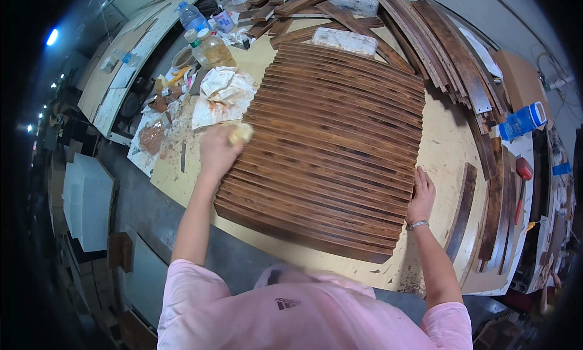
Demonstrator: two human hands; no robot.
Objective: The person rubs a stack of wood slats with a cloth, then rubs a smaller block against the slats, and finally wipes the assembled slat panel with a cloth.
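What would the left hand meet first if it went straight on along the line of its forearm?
Most likely the crumpled white cloth, just ahead of the left hand and beside the slatted brown panel. Depth is unclear, so the hand might pass above it.

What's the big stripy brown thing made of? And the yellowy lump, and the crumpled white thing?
The ridged panel looks like wood, dark brown with a slight sheen: streaky grain shows. The yellowy lump in the left hand may be sponge or folded cloth, but it's too blurred to tell. The crumpled white thing seems paper or thin cloth, matt with brownish marks: it holds creases.
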